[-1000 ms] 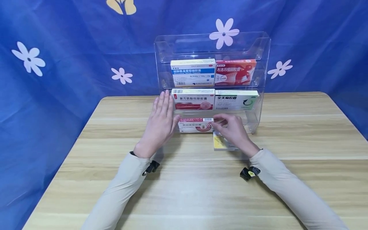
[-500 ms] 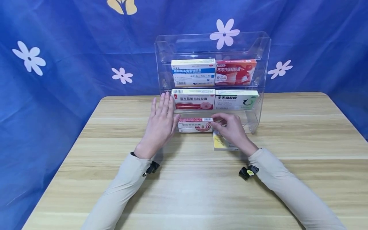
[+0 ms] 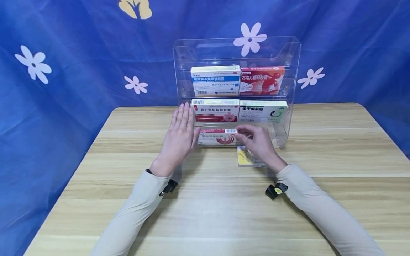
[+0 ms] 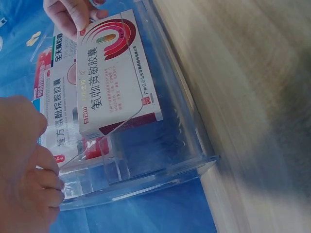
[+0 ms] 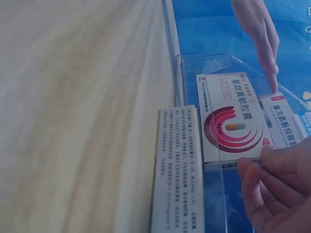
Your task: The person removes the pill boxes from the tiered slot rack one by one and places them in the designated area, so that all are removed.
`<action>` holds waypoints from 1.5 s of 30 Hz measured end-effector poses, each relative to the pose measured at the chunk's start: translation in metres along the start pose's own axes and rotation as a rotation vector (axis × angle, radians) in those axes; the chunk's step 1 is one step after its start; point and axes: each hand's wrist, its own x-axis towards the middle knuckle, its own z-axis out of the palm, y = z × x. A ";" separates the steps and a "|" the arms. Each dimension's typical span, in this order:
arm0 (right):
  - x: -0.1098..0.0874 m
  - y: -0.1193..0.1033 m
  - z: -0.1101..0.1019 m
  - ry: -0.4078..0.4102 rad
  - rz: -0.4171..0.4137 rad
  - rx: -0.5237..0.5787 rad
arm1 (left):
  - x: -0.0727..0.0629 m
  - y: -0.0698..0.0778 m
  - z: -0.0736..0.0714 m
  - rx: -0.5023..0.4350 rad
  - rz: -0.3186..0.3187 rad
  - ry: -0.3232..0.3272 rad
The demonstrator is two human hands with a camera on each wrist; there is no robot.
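Note:
A white and crimson medicine box (image 3: 216, 139) stands in the bottom tier of a clear acrylic rack (image 3: 282, 138). My right hand (image 3: 258, 141) pinches the box's right end between thumb and fingers. In the right wrist view, the thumb and fingertips meet at the corner of this medicine box (image 5: 233, 116). My left hand (image 3: 179, 137) lies along the rack's left side, fingers straight and pointing up, its thumb near the box's left end. The left wrist view has the medicine box (image 4: 114, 73) leaning behind the clear front lip, its lower corner above the tier's floor.
Higher tiers hold a red-striped box (image 3: 216, 112), a green and white box (image 3: 263, 112), a blue-banded box (image 3: 216, 81) and a red box (image 3: 262, 81). A yellow and white box (image 3: 246, 160) lies on the table before the rack, partly under my right hand. Blue cloth (image 3: 80, 71) hangs behind.
The medicine box in the bottom tier has risen slightly, with my right hand moving a little up and left. My left little finger has closed in towards the others.

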 end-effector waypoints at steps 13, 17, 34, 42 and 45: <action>0.000 -0.008 -0.007 0.031 -0.041 0.014 | 0.000 -0.001 -0.003 -0.035 0.007 -0.012; 0.001 -0.010 -0.007 0.034 -0.054 0.043 | -0.001 -0.003 -0.003 -0.052 0.002 -0.019; -0.002 -0.020 -0.014 0.015 -0.029 0.107 | 0.000 -0.002 -0.004 -0.082 0.002 -0.005; -0.004 -0.026 -0.014 -0.015 0.002 0.110 | -0.001 -0.002 -0.005 -0.090 -0.005 -0.023; -0.006 -0.026 -0.015 -0.053 0.043 0.107 | -0.002 -0.003 -0.005 -0.096 -0.006 -0.022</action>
